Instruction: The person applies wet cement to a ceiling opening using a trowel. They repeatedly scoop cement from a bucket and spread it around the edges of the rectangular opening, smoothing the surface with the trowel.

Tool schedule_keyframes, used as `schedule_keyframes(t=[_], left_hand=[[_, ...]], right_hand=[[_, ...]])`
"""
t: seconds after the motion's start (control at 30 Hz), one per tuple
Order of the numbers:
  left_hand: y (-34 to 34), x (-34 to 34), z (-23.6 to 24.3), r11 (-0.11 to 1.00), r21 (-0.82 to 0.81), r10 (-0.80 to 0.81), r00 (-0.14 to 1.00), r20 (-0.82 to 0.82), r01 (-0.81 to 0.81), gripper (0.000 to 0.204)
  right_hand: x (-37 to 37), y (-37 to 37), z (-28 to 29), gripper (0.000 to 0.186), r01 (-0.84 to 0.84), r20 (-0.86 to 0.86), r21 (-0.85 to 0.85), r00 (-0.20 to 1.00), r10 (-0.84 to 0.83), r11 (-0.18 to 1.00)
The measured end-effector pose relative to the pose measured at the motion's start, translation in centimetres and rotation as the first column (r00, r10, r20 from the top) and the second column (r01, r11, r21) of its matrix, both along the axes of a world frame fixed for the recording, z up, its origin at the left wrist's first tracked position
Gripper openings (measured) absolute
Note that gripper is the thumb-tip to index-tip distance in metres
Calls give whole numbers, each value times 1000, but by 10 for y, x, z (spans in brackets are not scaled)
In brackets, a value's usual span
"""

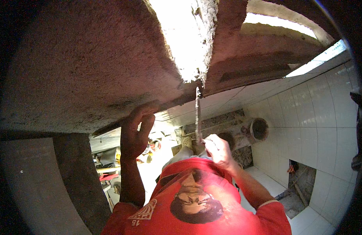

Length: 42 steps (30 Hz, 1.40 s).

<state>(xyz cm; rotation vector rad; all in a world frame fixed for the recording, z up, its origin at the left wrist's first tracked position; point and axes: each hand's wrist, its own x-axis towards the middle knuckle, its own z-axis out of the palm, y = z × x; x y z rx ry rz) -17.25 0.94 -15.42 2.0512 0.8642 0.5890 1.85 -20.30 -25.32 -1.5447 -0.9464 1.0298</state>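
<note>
Overhead: rough plastered slab point(91, 70), above and beyond both sets of fingers. White-tiled wall point(298, 113), right of the right fingers; tile facing in place, apart from a square gap point(302, 184). Wedge-shaped opening point(185, 39), above the right fingers; already through, edges ragged and apparently undressed. Round-mouthed bucket point(259, 129), just right of the right fingers. Narrow blade-like tool point(198, 113), upright, tip near the wedge's point; contact cannot be told. Right hand point(219, 150): fingers closed around the tool's lower end. Left hand point(137, 133): fingers extended, thumb apart, at the slab's lower edge.
</note>
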Motion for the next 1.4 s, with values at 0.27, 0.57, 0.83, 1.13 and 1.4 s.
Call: schedule_keyframes(t=[0.27, 0.57, 0.83, 1.13, 1.4], left_hand=[[12, -17, 5, 998, -59, 8, 998, 63, -4, 24], [25, -23, 0, 990, -5, -143, 989, 38, 143, 24], [17, 13, -12, 969, -191, -149, 987, 51, 156, 30], [-14, 46, -31, 968, -206, -66, 939, 337, 142, 38], [-18, 51, -28, 993, -96, -32, 957, 288, 62, 37]], right_hand=[[-59, -5, -25, 20, 253, 60, 174, 962, -267, 952], [-34, -31, 3, 20, 223, 237, -37, 949, -209, 974], [-109, 6, -21, 23, 462, -5, -115, 885, -466, 879], [-152, 42, -36, 30, 582, -18, -19, 813, -582, 813], [-181, 64, -28, 37, 529, -450, -31, 750, -484, 848]])
